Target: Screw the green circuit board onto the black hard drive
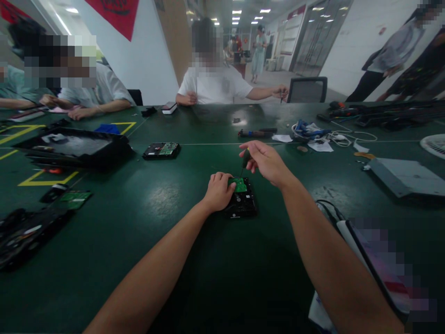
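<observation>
A black hard drive lies on the green table in front of me, its green circuit board facing up at the far end. My left hand grips the drive along its left side, thumb on top of the board. In my right hand is a screwdriver with a dark handle, held almost upright between the fingers. Its thin shaft points down to the board's far edge; whether the tip sits in a screw is too small to tell.
Another hard drive lies beyond at left, near a black casing. Dark parts lie at near left. To the right are a phone, a grey metal box and bundled cables. A person sits opposite.
</observation>
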Demonstrator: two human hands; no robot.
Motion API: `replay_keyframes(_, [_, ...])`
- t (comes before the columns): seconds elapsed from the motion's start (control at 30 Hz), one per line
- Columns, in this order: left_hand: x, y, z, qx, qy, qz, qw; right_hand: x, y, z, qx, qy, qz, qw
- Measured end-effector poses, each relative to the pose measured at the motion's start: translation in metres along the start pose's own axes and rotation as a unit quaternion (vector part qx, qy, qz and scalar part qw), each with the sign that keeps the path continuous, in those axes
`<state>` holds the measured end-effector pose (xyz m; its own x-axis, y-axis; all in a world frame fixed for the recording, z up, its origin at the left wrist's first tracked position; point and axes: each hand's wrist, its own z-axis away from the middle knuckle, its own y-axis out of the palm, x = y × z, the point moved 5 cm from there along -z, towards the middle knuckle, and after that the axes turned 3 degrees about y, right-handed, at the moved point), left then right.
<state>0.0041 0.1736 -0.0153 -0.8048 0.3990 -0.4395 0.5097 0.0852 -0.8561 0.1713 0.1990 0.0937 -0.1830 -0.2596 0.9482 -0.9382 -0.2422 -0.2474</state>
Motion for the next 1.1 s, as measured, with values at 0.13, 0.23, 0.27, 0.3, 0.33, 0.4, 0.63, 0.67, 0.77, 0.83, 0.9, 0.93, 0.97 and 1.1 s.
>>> replay_keyframes(0.13, [0.001, 0.001, 0.000, 0.003, -0.001, -0.001, 1.000, 0.002, 0.001, 0.000, 0.006, -0.004, -0.007, 1.000])
replay_keyframes(0.23, [0.002, 0.002, -0.001, 0.003, 0.003, -0.004, 1.000, 0.002, -0.002, 0.000, -0.027, -0.015, 0.022, 0.999])
replay_keyframes(0.27, [0.002, 0.002, -0.001, 0.001, 0.003, -0.006, 1.000, 0.001, -0.004, -0.001, -0.045, -0.011, 0.030, 0.998])
replay_keyframes(0.3, [0.002, 0.002, -0.001, -0.001, 0.004, -0.007, 1.000, -0.001, -0.006, -0.001, -0.061, -0.004, 0.036, 0.997])
replay_keyframes(0.33, [0.001, 0.002, -0.001, -0.003, 0.004, -0.008, 1.000, -0.002, -0.008, -0.001, -0.073, 0.004, 0.040, 0.996])
replay_keyframes(0.4, [0.001, 0.002, 0.000, -0.005, 0.005, -0.006, 1.000, -0.004, -0.010, -0.001, -0.080, 0.016, 0.040, 0.996])
replay_keyframes(0.63, [0.000, 0.001, 0.001, -0.007, 0.008, 0.001, 1.000, -0.001, -0.001, 0.002, -0.017, 0.014, 0.003, 1.000])
replay_keyframes(0.67, [0.000, 0.001, 0.001, -0.006, 0.007, 0.000, 1.000, -0.001, 0.000, 0.002, -0.013, 0.016, -0.009, 1.000])
replay_keyframes(0.77, [0.001, 0.002, 0.000, -0.003, 0.003, -0.002, 1.000, -0.001, 0.002, 0.001, -0.001, 0.022, -0.037, 0.999])
replay_keyframes(0.83, [0.001, 0.003, 0.000, 0.001, 0.003, -0.002, 1.000, 0.000, 0.001, 0.001, -0.001, 0.014, -0.019, 1.000])
replay_keyframes(0.9, [0.001, 0.003, -0.001, 0.003, 0.004, -0.002, 1.000, 0.001, -0.002, 0.001, -0.016, 0.002, 0.010, 1.000])
replay_keyframes(0.93, [0.002, 0.003, -0.001, 0.004, 0.004, -0.001, 1.000, 0.001, -0.004, 0.001, -0.029, -0.001, 0.020, 0.999])
replay_keyframes(0.97, [0.002, 0.003, -0.001, 0.005, 0.003, 0.001, 1.000, 0.000, -0.005, 0.000, -0.042, 0.002, 0.026, 0.999])
replay_keyframes(1.1, [0.002, 0.003, -0.001, 0.007, -0.004, 0.007, 1.000, -0.006, -0.009, 0.000, -0.079, 0.030, 0.038, 0.996])
